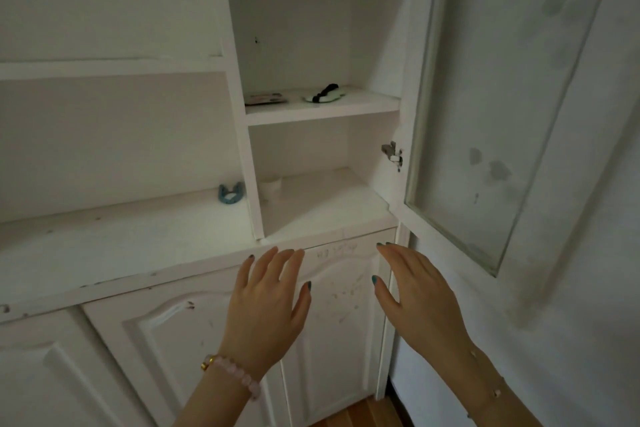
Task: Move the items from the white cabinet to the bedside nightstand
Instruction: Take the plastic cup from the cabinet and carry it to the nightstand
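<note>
The white cabinet (242,121) stands before me with its glass door (491,107) swung open to the right. On its upper shelf lie a flat dark card-like item (266,99) and a pale object with a black band across it (325,94). A small white cup-like thing (272,186) sits on the lower shelf at the left. A blue clip (230,194) rests on the open ledge left of the divider. My left hand (268,305) and my right hand (412,291) hover empty, fingers spread, in front of the lower doors, below the shelves.
Closed panelled doors (194,340) fill the cabinet's lower half. A white wall (571,322) runs close on the right, just behind the open glass door. A strip of wooden floor (363,416) shows at the bottom.
</note>
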Demonstrator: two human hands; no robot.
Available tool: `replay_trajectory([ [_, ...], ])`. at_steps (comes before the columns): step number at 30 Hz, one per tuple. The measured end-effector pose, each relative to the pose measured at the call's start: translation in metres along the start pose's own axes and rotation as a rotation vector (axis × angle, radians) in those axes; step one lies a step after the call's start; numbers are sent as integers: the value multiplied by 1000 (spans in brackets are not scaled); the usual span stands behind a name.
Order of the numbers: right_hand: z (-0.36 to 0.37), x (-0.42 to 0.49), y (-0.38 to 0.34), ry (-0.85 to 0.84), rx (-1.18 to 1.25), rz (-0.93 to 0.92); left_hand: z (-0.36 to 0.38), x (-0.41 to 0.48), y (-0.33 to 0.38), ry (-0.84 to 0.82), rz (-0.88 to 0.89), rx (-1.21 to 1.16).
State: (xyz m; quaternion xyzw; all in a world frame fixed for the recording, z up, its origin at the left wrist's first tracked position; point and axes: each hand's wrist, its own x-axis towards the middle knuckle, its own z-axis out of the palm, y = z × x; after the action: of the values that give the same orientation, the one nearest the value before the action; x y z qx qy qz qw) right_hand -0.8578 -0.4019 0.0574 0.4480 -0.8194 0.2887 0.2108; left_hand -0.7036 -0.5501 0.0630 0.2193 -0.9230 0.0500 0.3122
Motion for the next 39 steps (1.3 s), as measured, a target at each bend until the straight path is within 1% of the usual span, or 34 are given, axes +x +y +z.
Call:
replay_trajectory([
  [8, 67, 70, 25, -47, -18, 1, 69, 65, -32, -29, 11, -55],
  [12, 98, 111, 31, -63, 21, 24, 95, 99, -54, -23, 30, -79],
  [20, 152, 158, 37, -62, 70, 33, 140, 136, -87, -31, 46, -78],
  [25, 185, 199, 50, -146, 240, 135, 155, 147, -97, -43, 44, -74],
  [29, 225, 240, 73, -269, 389, 312, 164, 150, -98, -58, 52, -56],
  [32, 255, 273, 94, -310, 481, 421, 168, 151, -98, -60, 28, -37],
  [34, 274, 296, 105, -330, 487, 447, 172, 150, -96, -56, 3, -17],
  [39, 310, 352, 121, -349, 490, 445, 184, 156, -91, -43, -78, 36],
])
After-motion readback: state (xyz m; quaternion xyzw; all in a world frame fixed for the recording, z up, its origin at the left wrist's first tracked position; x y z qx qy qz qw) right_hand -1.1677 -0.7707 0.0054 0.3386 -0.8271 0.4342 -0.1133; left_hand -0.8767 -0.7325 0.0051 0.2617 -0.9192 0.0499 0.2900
